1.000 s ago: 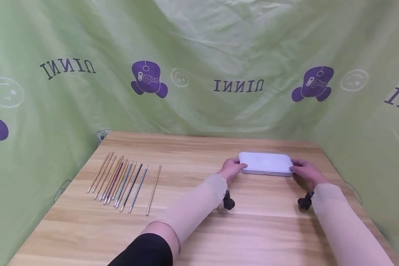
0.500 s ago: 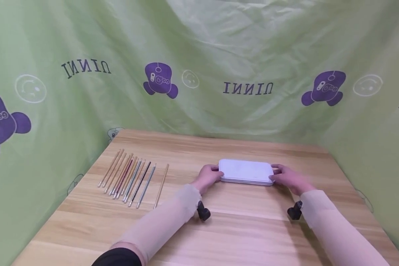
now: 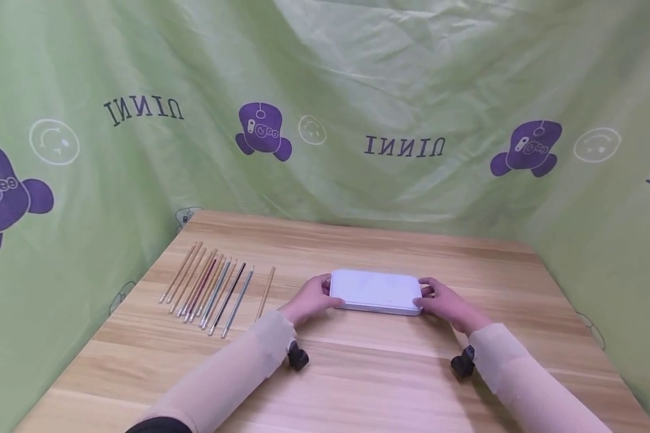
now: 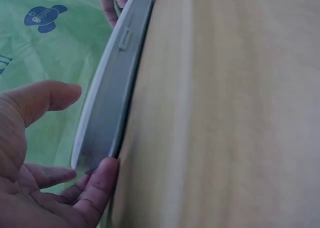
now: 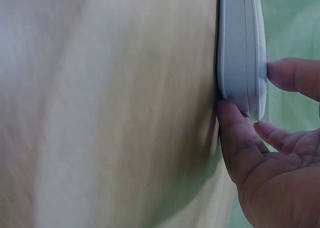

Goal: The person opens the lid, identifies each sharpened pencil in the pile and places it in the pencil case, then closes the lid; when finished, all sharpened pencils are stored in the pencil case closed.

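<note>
A flat white pencil case (image 3: 376, 290) with rounded corners lies shut between both hands, its long side facing the person. My left hand (image 3: 311, 299) holds its left end, fingers at the end wall and thumb over the lid's corner. At the right end, my right hand (image 3: 448, 305) grips it with the thumb on the lid and fingers against the end. In the left wrist view the front wall of the pencil case (image 4: 107, 98) shows a small catch. The right wrist view has a fingertip low at the base of the pencil case (image 5: 240, 48).
Several pencils (image 3: 211, 291) lie side by side at the left of the wooden table (image 3: 368, 379), eraser ends towards the person. One plain pencil (image 3: 265, 293) lies apart, close to the left forearm. A green printed curtain (image 3: 325, 180) encloses the table's back and sides.
Both hands have brought the pencil case left and nearer to the person across the table. The head view has turned slightly left. The pencils stay where they lay.
</note>
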Demonstrator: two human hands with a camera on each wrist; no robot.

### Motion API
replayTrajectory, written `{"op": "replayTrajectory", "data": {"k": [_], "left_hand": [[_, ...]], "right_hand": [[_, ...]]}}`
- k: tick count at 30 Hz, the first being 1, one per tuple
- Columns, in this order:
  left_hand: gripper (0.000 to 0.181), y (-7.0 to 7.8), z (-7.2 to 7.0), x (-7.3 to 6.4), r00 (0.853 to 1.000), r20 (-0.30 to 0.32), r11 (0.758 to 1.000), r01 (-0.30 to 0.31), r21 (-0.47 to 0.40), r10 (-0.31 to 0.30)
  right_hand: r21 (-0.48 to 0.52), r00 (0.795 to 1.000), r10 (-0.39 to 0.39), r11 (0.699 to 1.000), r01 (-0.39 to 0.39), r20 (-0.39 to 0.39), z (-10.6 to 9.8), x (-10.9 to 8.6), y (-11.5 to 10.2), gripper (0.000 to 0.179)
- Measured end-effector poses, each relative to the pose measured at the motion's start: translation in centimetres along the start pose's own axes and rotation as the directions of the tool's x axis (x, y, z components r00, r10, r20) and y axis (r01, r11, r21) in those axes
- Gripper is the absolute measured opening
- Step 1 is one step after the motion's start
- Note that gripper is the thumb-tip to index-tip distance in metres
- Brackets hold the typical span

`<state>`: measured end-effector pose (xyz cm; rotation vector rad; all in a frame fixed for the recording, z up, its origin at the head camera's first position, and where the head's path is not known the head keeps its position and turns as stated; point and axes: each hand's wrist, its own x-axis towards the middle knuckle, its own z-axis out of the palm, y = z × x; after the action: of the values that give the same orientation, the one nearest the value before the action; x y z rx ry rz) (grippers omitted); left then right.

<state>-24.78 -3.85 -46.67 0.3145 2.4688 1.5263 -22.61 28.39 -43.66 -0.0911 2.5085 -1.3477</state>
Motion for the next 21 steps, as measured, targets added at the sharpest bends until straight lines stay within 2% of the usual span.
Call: {"op": "replayTrajectory", "data": {"k": [3, 7, 13, 21], "left_hand": [[0.095, -0.3, -0.3, -0.4, 0.999, -0.018, 0.999, -0.037, 0.031, 0.038], [0.103, -0.9, -0.8, -0.4, 0.996, 0.011, 0.994, -0.088, 0.069, 0.088], [0.111, -1.8, -1.4, -0.7, 0.993, 0.082, 0.992, -0.087, 0.095, 0.079], [0.105, -2.4, -2.0, 0.0, 0.99, 0.098, 0.978, -0.12, 0.171, 0.104]], "right_hand": [[0.018, 1.0, 0.006, 1.0, -0.006, 0.007, 0.8, -0.3, -0.2, 0.067], [0.032, 1.0, 0.0, 0.999, -0.001, 0.015, 1.3, -0.5, -0.6, 0.068], [0.004, 0.999, -0.007, 1.0, 0.007, 0.033, 1.7, -0.8, -0.8, 0.069], [-0.072, 0.999, -0.014, 0.997, 0.016, 0.032, 1.3, -0.9, -0.8, 0.068]]}}
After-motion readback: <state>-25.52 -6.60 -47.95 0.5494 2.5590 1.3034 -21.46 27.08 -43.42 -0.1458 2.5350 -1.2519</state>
